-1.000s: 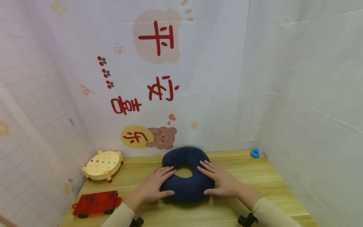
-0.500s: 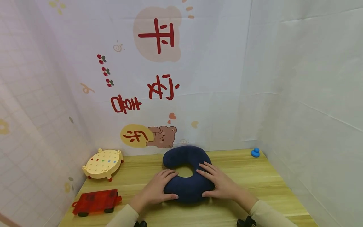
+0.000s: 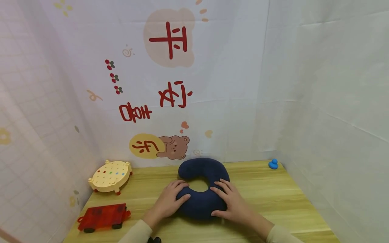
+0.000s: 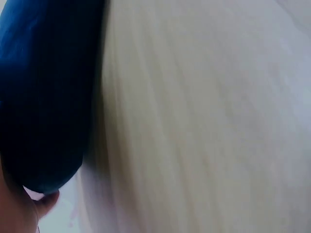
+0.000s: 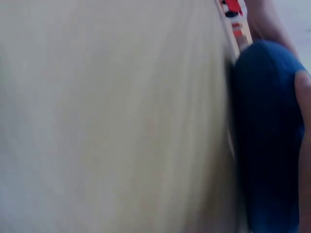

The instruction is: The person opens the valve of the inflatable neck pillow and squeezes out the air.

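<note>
A navy U-shaped neck pillow [image 3: 200, 204] lies on the wooden table, its gap facing left in the head view. My left hand [image 3: 170, 199] holds the pillow's near arm, thumb on top and fingers at its end. On the opposite side, my right hand [image 3: 232, 202] grips the right curve, fingertips by the inner hole and thumb at the near edge. Dark blue fabric of the pillow [image 4: 48, 92] fills the left of the left wrist view. In the right wrist view the pillow [image 5: 267, 126] stands at the right, part of it hidden by a hand.
A round cream pegged board [image 3: 110, 175] on short legs stands at the back left. In front of it sits a red toy cart [image 3: 103, 217] with black wheels. A small blue knobbed piece [image 3: 273, 164] lies at the back right. White cloth walls enclose the table [image 3: 267, 192].
The pillow has turned slightly and shifted a little right, so its gap shows more. My left thumb has moved up onto the pillow, and my right hand has slid toward the near edge.
</note>
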### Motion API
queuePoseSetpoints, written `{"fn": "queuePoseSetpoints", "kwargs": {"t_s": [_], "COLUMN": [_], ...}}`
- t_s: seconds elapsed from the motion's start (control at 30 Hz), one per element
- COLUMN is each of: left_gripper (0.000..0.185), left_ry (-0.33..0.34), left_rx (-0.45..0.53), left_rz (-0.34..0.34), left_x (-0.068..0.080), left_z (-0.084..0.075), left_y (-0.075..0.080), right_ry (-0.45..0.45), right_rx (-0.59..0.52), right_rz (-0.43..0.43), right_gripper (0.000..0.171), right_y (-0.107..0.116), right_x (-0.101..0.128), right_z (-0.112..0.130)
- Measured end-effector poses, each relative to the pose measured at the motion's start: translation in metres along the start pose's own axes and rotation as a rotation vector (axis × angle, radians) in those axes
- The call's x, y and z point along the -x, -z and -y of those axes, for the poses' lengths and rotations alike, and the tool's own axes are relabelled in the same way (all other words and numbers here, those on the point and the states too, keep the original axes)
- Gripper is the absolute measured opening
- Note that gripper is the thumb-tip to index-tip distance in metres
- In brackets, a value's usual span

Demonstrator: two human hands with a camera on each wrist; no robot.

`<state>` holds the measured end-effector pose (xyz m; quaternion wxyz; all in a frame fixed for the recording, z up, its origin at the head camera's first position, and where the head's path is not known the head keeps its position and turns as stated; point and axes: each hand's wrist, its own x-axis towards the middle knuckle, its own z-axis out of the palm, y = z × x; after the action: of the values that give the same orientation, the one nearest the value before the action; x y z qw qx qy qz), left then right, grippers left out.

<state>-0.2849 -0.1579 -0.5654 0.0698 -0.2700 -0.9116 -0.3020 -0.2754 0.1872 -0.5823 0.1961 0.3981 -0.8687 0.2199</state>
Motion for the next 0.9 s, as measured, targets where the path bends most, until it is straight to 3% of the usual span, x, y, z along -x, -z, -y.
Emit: {"fn": "queuePoseSetpoints", "kwargs": {"t_s": [0.17, 0.3, 0.6, 0.77, 0.9], "left_gripper": [0.054, 0.052, 0.048, 0.049, 0.046], "left_ry": [0.062, 0.064, 0.011, -0.050, -0.132], "left_rx": [0.058, 0.057, 0.081, 0.027, -0.057], "left_rz": [-0.045, -0.051, -0.022, 0.006, -0.004], "left_x": [-0.007, -0.009, -0.006, -0.009, -0.010], "left_z": [0.002, 0.004, 0.009, 0.009, 0.003], "left_y": [-0.002, -0.002, 0.003, 0.004, 0.003], "right_ry": [-0.064, -0.037, 0.065, 0.090, 0.040], "right_rx": [0.013, -0.002, -0.158, -0.121, -0.118], "right_rz": [-0.074, -0.071, 0.135, 0.145, 0.119], "right_gripper": [0.088, 0.088, 0.086, 0.087, 0.088], "right_y": [-0.007, -0.002, 0.030, 0.027, 0.021], "right_x": [0.004, 0.003, -0.020, -0.019, -0.010], "right_z": [0.017, 0.017, -0.037, -0.048, -0.042]}}
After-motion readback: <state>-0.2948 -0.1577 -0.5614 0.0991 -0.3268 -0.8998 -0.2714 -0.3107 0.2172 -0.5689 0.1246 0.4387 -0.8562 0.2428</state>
